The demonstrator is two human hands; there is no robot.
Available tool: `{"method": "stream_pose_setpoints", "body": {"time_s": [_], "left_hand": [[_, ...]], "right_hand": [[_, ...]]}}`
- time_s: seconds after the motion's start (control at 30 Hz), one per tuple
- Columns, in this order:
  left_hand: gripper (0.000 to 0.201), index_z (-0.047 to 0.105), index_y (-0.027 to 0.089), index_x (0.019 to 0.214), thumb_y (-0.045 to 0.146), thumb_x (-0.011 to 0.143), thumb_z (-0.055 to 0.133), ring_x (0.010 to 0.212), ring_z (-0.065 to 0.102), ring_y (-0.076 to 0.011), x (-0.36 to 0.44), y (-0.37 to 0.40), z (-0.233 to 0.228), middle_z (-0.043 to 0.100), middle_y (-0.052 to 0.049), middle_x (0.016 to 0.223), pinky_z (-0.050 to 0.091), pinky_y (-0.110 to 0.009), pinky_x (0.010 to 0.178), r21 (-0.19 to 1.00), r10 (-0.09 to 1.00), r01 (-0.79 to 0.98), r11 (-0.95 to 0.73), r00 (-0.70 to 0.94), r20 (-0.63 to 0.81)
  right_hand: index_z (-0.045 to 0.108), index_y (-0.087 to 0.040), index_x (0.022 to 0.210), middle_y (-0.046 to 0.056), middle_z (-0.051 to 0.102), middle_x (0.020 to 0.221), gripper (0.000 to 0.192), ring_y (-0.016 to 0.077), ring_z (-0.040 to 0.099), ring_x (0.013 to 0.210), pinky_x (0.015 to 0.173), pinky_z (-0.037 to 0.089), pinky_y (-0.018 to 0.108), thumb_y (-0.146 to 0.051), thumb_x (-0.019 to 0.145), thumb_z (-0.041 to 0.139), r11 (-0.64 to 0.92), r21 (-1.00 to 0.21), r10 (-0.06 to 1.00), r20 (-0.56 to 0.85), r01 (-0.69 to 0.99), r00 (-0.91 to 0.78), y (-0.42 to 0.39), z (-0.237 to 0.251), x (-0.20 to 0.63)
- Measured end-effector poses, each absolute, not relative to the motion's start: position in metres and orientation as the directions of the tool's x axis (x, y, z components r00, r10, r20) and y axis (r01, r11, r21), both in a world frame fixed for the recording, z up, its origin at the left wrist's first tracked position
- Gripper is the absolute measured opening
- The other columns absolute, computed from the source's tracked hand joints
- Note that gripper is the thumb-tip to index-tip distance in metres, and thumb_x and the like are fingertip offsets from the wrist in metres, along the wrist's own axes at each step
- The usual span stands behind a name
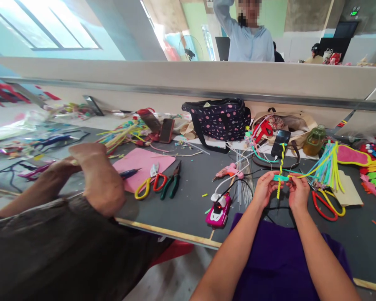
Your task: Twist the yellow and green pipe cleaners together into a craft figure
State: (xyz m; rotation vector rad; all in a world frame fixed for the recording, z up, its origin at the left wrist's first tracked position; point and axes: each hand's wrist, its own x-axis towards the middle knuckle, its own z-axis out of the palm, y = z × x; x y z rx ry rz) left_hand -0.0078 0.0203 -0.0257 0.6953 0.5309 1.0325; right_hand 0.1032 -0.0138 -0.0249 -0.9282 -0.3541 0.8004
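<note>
Twisted yellow-green pipe cleaner [281, 167], upright, crossed by teal strip [280, 177]; pinched between left grip [265, 188] and right grip [298, 193].

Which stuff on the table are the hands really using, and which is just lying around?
In use:
left hand and right hand, pinching the twisted yellow pipe cleaner
teal strip crossing it between the fingers

Just lying about:
red-and-yellow scissors
green pliers
pink toy car
polka-dot bag
phone
pink sheet
</note>
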Motion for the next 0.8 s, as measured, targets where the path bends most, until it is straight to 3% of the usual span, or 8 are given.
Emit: {"method": "stream_pose_setpoints", "body": {"time_s": [0.4, 0.67, 0.8], "left_hand": [[0.041, 0.067, 0.01, 0.093, 0.043, 0.07, 0.075, 0.066, 0.066, -0.0164, -0.007, 0.019, -0.027, 0.071, -0.009, 0.081, 0.052, -0.028, 0.065, 0.757, 0.924, -0.591, 0.28, 0.381, -0.044], [0.039, 0.066, 0.011, 0.096, 0.041, 0.074, 0.072, 0.072, 0.068, -0.0191, -0.002, 0.015, -0.027, 0.071, -0.01, 0.084, 0.052, -0.027, 0.063, 0.755, 0.885, -0.569, 0.326, 0.464, -0.033], [0.04, 0.065, 0.01, 0.099, 0.04, 0.074, 0.072, 0.073, 0.068, -0.0196, 0.004, 0.014, -0.028, 0.07, -0.011, 0.085, 0.051, -0.026, 0.062, 0.754, 0.864, -0.565, 0.334, 0.503, -0.006]], "right_hand": [[0.058, -0.017, 0.073, -0.003, 0.063, 0.066, 0.025, 0.0083, 0.054, 0.053, 0.046, 0.041, 0.019, -0.028, 0.06, 0.076, 0.277, -0.851, 0.821, -0.033, -0.447, 0.57, -0.011, -0.025, 0.108], [0.057, -0.018, 0.072, -0.005, 0.059, 0.062, 0.022, 0.008, 0.05, 0.049, 0.043, 0.039, 0.02, -0.027, 0.062, 0.075, 0.41, -0.873, 0.641, 0.07, -0.264, 0.764, -0.01, -0.027, 0.108], [0.054, -0.018, 0.07, -0.004, 0.059, 0.062, 0.02, 0.0085, 0.05, 0.049, 0.043, 0.039, 0.02, -0.025, 0.065, 0.072, 0.429, -0.868, 0.594, 0.06, -0.252, 0.802, -0.01, -0.03, 0.11]]}}
